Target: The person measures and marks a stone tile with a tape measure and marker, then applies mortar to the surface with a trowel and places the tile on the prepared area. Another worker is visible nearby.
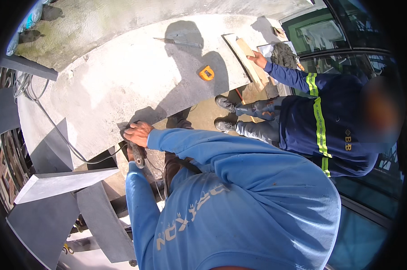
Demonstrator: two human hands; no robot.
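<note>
My right hand (139, 133) is closed over a dark, dusty hand tool (140, 160) with a rounded grey end, at the front edge of the pale concrete slab (118, 85). The tool's exact kind cannot be made out. My left hand (130, 155) is against the same tool from below, its fingers mostly hidden. A grey cable (61, 137) runs from beside the hands to the far left. Farther right on the slab lie a yellow tape measure (206, 73) and a long thin tool (178, 42).
Grey panels (41, 220) lean and lie at the left. On the right, a co-worker's hand (258, 59) holds a wooden board (250, 56) near a heap of wet mortar (283, 55). Glass panes (318, 33) stand behind the co-worker. Shadows fall across the slab.
</note>
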